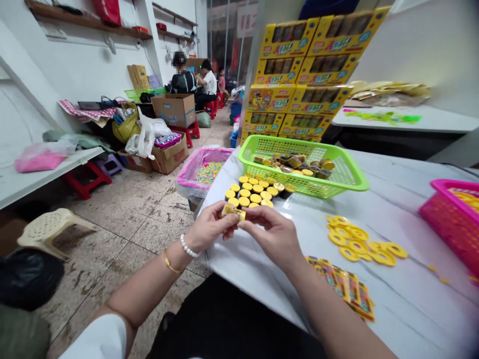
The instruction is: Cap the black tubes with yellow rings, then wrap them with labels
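Note:
Both my hands meet over the near corner of the white table (392, 199). My left hand (209, 228) and my right hand (275, 234) pinch the two ends of a small yellow cylinder toy (233, 212) lying sideways between them. Just beyond it stands a cluster of several upright yellow-capped cylinders (253, 192). Behind them a green basket (339, 182) holds more loose ones. Yellow rings (361, 243) lie to the right, with a row of printed sticker strips (346, 286) nearer me.
A pink basket (451, 219) sits at the right edge, another pink basket of coloured beads (205, 172) left of the table. Stacked yellow boxes (310, 75) rise behind. People (194, 82) sit far back among cartons and red stools; a beige stool (52, 227) lies tipped on the floor.

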{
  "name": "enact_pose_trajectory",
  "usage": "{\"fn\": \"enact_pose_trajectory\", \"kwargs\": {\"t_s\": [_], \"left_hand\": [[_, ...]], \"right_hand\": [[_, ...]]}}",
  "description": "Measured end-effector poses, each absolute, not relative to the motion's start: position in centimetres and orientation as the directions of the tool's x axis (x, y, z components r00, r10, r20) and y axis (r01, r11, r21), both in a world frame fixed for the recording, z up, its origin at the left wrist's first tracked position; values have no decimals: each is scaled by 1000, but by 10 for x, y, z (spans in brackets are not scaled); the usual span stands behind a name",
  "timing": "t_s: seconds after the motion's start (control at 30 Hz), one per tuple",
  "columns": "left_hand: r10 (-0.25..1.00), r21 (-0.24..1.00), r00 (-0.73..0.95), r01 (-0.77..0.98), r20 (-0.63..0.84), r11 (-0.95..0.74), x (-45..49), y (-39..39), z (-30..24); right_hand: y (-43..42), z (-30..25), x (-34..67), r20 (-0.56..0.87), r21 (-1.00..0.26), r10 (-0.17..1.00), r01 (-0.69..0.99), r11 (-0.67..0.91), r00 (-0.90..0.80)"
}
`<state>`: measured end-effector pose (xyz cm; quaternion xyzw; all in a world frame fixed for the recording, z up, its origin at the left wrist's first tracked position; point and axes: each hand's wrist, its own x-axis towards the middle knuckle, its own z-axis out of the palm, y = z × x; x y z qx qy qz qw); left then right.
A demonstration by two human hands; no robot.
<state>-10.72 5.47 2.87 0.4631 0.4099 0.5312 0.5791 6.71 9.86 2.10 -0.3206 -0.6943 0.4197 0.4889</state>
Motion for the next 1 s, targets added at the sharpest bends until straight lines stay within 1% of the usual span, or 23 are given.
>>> {"fn": "enact_pose_trajectory", "kwargs": {"t_s": [0.03, 0.1, 0.17, 0.23, 0.37, 0.4, 0.47, 0.53, 0.63, 0.7, 0.77, 0.9, 1.0], "left_hand": [[993, 971, 115, -236, -1, 28, -108, 55, 29], [981, 960, 171, -248, -92, 133, -110, 56, 29], [962, 934, 216, -275, -170, 227, -114, 57, 31], [952, 910, 247, -325, -180, 256, -117, 56, 32], [939, 867, 317, -421, -133, 265, -117, 51, 32], [943, 867, 303, -423, -136, 261, -115, 51, 31], [958, 875, 242, -416, -157, 248, -108, 51, 29], [966, 863, 191, -441, -177, 246, -100, 52, 28], [949, 791, 208, -526, -237, 312, -89, 51, 28], [935, 737, 214, -575, -283, 355, -85, 50, 28], [930, 701, 192, -614, -313, 363, -82, 48, 29], [920, 668, 219, -636, -326, 388, -80, 46, 27], [932, 686, 198, -633, -304, 359, -80, 45, 23]], "right_hand": [[98, 19, 66, 356, -924, 871, 12, 382, -338], [98, 18, 67, 292, -952, 858, -44, 302, -422], [97, 21, 69, 297, -952, 805, -100, 288, -513], [96, 26, 71, 314, -949, 772, -156, 274, -552], [93, 30, 70, 296, -954, 794, -212, 213, -531], [93, 29, 69, 303, -952, 791, -209, 225, -531], [91, 27, 69, 362, -932, 784, -201, 301, -505], [90, 25, 69, 436, -900, 790, -214, 380, -431], [88, 23, 70, 483, -875, 803, -216, 433, -349], [87, 22, 71, 508, -861, 796, -155, 485, -328], [87, 22, 72, 541, -835, 778, -95, 542, -319], [88, 20, 71, 560, -823, 777, -83, 563, -288], [88, 17, 71, 536, -831, 782, -32, 556, -318]]}}
